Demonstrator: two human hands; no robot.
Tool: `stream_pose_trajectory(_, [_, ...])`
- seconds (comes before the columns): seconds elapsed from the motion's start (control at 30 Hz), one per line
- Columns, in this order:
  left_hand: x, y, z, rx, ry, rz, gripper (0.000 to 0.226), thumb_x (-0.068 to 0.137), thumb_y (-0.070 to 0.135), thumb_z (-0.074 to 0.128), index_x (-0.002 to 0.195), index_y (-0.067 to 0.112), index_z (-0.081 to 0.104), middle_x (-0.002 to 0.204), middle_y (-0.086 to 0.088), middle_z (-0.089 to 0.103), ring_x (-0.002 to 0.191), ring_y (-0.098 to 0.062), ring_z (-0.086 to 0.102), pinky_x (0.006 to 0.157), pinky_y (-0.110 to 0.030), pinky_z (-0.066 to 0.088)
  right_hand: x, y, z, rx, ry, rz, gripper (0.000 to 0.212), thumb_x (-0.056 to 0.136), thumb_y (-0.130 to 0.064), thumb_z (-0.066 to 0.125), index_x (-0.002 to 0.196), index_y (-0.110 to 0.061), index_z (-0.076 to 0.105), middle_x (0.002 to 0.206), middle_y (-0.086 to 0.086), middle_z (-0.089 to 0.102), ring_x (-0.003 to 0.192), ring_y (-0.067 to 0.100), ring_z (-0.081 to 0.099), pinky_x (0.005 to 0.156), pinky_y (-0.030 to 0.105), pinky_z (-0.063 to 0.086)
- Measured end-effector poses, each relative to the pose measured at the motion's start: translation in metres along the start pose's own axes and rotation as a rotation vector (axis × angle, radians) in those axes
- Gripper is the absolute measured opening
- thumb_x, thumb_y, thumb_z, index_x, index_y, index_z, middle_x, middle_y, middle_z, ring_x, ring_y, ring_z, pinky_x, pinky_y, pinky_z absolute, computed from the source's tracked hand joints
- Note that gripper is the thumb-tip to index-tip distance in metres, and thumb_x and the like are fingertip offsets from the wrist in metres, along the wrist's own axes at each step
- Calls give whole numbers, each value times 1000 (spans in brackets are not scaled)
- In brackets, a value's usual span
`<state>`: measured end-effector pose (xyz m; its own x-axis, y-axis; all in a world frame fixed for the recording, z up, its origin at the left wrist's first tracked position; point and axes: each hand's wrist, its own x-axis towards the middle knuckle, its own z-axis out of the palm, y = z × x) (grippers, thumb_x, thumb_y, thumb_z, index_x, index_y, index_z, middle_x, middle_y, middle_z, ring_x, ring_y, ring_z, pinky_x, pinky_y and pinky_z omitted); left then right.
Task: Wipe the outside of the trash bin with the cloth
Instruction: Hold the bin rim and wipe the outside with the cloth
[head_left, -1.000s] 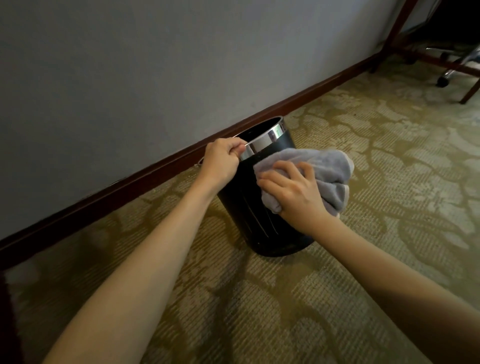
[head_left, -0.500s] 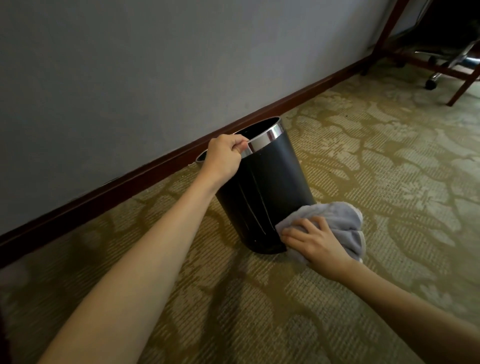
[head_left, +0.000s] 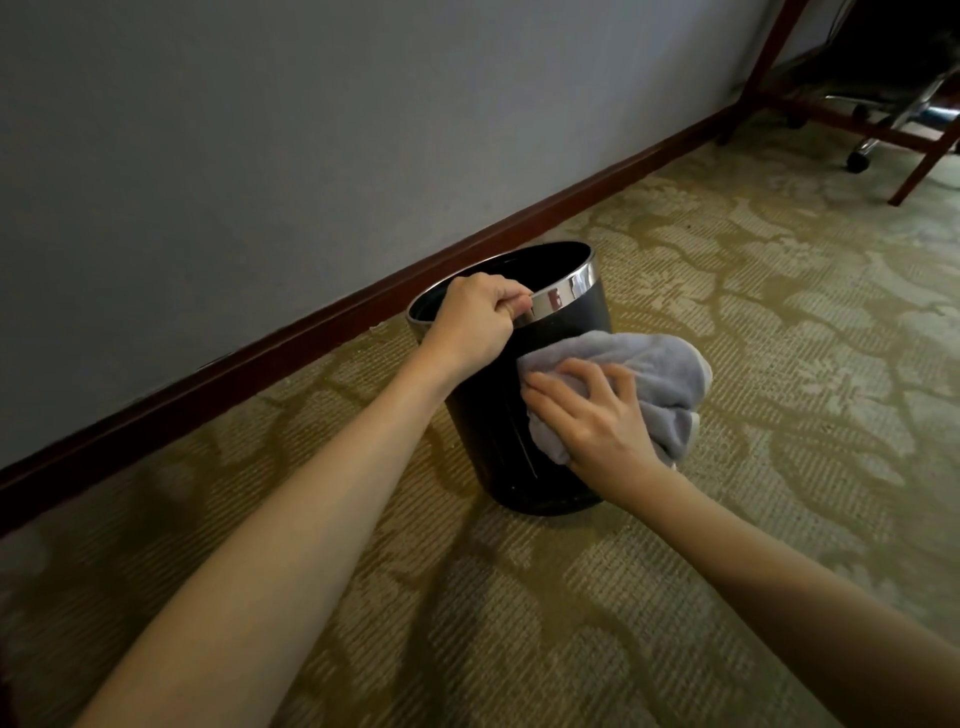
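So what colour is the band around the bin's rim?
Shiny silver rim band on a black trash bin; head view.

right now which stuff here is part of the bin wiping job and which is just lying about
In the job:
black trash bin
grey cloth
left hand gripping the rim
right hand pressing the cloth

Just about:
office chair base
wooden desk legs
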<state>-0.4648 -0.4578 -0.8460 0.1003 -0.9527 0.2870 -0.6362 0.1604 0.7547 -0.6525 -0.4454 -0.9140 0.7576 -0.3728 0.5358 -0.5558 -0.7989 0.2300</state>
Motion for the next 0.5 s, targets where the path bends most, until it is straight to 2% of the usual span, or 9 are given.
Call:
stream_pose_trajectory(0.13, [1,6,5,30,-16,6,21,94,14,52,100,10,72,97,-6,69,91,-15,61,81,-30,49,-39,-3,11,-39,-101,-107,30,86,-22,49,110,-15,64,123,3,63,115,29,44,84,48,34])
stream_pose_trajectory(0.23, [5,10,8,41,-14,-22,22,94,16,51,94,13,73,94,-4,69,91,-15,61,81,-31,49,-77,-6,18,-41,-291,-190,34,81,-22,63,115,-18,62,122,0,62,114,29,49,83,49,43])
stream_pose_trajectory(0.33, [8,12,11,29,14,-44,22,95,16,51,94,14,73,96,-3,68,90,-13,60,78,-25,43,-95,-3,16,15,-440,-200,40,77,-27,70,116,-21,62,117,-5,62,108,26,55,82,45,46])
stream_pose_trajectory(0.4, [8,12,13,27,26,-45,22,95,17,51,96,14,73,96,-2,68,90,-12,59,77,-24,42,-92,1,13,53,-458,-182,42,76,-30,70,117,-23,62,117,-8,61,106,23,55,83,43,46])
stream_pose_trajectory(0.5, [9,11,12,20,19,-35,22,95,17,51,95,15,73,97,-2,69,91,-12,59,80,-27,45,-69,5,6,107,-347,-105,39,79,-30,66,117,-22,63,124,-5,60,110,24,52,83,44,44])
